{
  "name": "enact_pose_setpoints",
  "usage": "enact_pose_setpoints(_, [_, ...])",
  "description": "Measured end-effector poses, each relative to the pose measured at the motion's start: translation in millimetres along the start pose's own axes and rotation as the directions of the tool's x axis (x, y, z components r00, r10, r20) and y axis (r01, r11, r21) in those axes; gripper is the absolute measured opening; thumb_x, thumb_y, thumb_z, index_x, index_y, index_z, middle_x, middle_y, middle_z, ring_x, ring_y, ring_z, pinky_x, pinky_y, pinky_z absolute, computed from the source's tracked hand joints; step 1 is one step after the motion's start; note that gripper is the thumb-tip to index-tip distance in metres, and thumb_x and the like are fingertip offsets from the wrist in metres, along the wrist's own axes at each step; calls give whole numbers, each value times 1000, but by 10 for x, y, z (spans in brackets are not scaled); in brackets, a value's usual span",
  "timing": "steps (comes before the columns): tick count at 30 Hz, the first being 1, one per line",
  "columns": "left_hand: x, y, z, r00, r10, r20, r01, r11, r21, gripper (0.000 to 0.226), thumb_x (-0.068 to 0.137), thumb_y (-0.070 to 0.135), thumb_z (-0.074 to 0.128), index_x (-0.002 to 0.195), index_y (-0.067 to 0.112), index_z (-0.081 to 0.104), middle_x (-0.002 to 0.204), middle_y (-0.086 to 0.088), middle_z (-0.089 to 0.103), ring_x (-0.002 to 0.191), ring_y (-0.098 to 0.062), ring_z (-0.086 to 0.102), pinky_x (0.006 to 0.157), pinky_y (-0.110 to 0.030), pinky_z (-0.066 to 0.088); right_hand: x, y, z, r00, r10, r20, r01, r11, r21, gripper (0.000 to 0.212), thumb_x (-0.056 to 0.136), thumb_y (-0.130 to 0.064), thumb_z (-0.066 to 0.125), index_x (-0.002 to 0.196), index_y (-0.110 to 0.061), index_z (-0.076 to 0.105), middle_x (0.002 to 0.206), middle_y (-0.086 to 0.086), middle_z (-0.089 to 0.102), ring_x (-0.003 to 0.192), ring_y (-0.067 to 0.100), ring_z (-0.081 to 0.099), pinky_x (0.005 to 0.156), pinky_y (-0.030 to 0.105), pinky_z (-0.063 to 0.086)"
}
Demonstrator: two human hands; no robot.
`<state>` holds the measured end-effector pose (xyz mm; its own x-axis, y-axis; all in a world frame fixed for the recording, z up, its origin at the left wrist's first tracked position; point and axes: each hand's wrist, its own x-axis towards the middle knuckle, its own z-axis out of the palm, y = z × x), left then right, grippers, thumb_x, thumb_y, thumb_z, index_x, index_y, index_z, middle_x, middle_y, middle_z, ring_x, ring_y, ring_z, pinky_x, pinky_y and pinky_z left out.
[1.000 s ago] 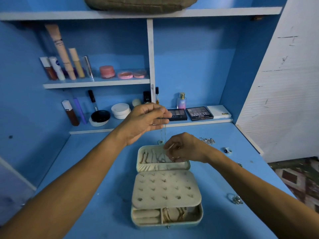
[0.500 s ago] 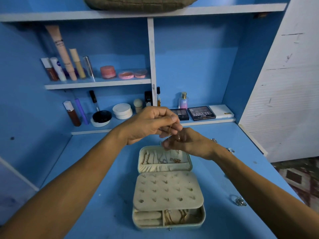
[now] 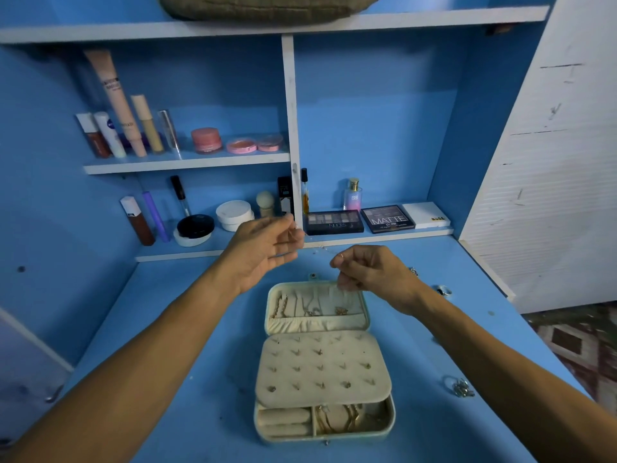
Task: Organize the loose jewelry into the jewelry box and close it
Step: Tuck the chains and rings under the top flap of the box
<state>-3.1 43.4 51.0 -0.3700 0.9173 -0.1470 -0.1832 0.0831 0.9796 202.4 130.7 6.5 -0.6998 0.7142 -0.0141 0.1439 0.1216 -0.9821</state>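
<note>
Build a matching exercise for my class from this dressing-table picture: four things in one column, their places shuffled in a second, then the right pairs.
Things
1. pink jar
2. MATTE palette
3. olive pouch
4. loose jewelry cluster

Places
A. on the top shelf
B. on the tabletop, right of the jewelry box
C. on the lower shelf, right of the divider
D. on the middle shelf, left of the divider

Pairs: 1-D, 2-C, 3-A, 4-B
</note>
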Motion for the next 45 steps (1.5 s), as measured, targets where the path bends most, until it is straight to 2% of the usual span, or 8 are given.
enact_pose_setpoints(9, [-19,-413,-26,994,56,-97,3,850,527,8,94,23,70,95,16,67,80,0,76,76,-14,70,71,-30,58,-18,88,-147,990,-21,-141,-46,887,-459,19,96,-13,62,85,-24,73,75,1,74,57,1,63,61,21,55])
enact_pose_setpoints(14, [-76,-444,-33,998,69,-2,-23,369,929,9,88,30,69,81,27,65,81,9,73,85,-13,68,80,-35,56,-3,44,-186,994,-13,-109,-41,876,-481,17,95,-9,63,90,-20,75,80,-4,74,57,-2,62,61,13,52])
enact_pose_setpoints(17, [-122,-389,23,996,85,36,-56,244,968,12,90,33,69,97,26,63,98,9,68,95,-15,64,84,-35,53,29,-20,-150,1000,-9,-17,0,870,-494,18,96,-9,63,90,-21,75,73,-12,71,59,-1,60,63,14,51])
enact_pose_setpoints(21, [-106,-330,166,962,96,257,-271,495,826,38,89,34,76,122,22,65,115,10,64,92,2,59,82,-20,48,55,-75,-110,998,-14,62,41,884,-466,17,96,-14,64,91,-24,76,78,-7,73,67,5,61,66,19,51])
enact_pose_setpoints(24, [-60,-334,228,929,60,365,-292,725,623,22,90,23,76,111,17,74,106,2,76,98,-12,71,92,-35,57,59,-115,-105,996,-42,78,71,908,-412,12,95,-18,66,94,-21,78,85,3,75,70,9,60,69,27,54])
enact_pose_setpoints(29, [-38,-374,209,943,32,330,-232,775,588,15,97,23,67,106,15,75,94,1,78,86,-8,72,71,-20,55,8,-171,-158,998,-12,62,27,970,-243,12,95,-6,65,100,-5,76,84,9,73,67,7,61,65,17,48])
enact_pose_setpoints(38, [-71,-374,218,996,-67,57,55,981,188,21,97,20,67,112,5,69,99,-11,77,86,-18,76,72,-27,61,-14,-99,-78,988,121,93,-110,987,-117,13,93,-3,67,104,-1,72,99,22,74,86,25,72,81,31,61])
enact_pose_setpoints(45, [-137,-254,240,996,-77,43,68,980,190,16,97,20,67,106,7,70,96,-10,78,79,-17,75,69,-25,61,-23,-25,83,994,81,70,-65,974,-218,15,91,-9,70,104,-14,73,91,16,73,79,20,69,80,34,62])
